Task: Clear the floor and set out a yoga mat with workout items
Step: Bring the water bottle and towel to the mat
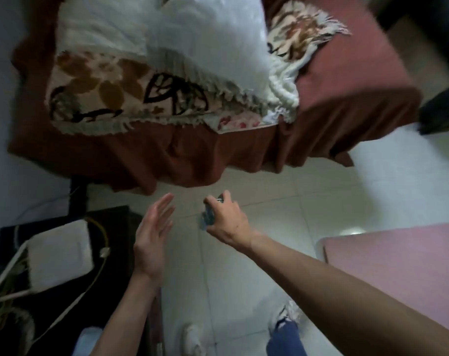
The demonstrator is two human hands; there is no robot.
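Note:
My right hand (227, 218) grips a small blue-tinted bottle (209, 218) by its top, held over the white tiled floor (282, 222) in front of the bed. Only part of the bottle shows under my fingers, and it is blurred. My left hand (153, 235) hovers beside it to the left, fingers straight, palm facing the bottle, holding nothing. A pink yoga mat (398, 273) lies flat on the floor at the right, its near end running out of view.
A bed with a rust-brown sheet (192, 155) and patterned blankets (97, 91) fills the top. A black side table (64, 265) at the left carries a white cloth and cables. My feet in white shoes (192, 337) stand on the tiles below.

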